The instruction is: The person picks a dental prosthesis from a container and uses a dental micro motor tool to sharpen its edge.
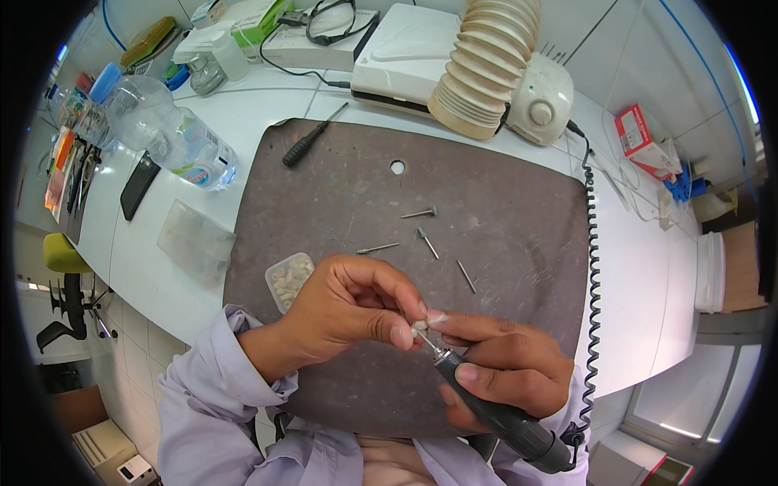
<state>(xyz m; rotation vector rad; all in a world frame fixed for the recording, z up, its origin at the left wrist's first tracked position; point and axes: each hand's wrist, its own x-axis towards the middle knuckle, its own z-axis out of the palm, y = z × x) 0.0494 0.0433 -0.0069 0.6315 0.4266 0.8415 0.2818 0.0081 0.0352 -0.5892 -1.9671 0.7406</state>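
Note:
Between the thumb and forefinger of my left hand (344,304) is a small whitish tooth-like piece (419,326). My right hand (515,364) grips a dark rotary handpiece (494,413), and its thin metal bur (428,343) points up at the piece, apparently touching it. The right forefinger reaches forward to the piece, its tip dusted white. Left of my left hand sits a small clear box (290,279) of similar pale pieces. Beyond the hands several loose burs lie on the brown mat, among them a wheel-tipped bur (419,213) and a grey-tipped bur (428,243).
A ribbed suction hose (482,73) hangs over the mat's (340,186) far edge, beside a white control unit (541,101). A coiled black cord (593,283) runs down the right. On the left are a screwdriver (304,146), a plastic bottle (174,134), a phone (139,186) and a clear bag (194,239).

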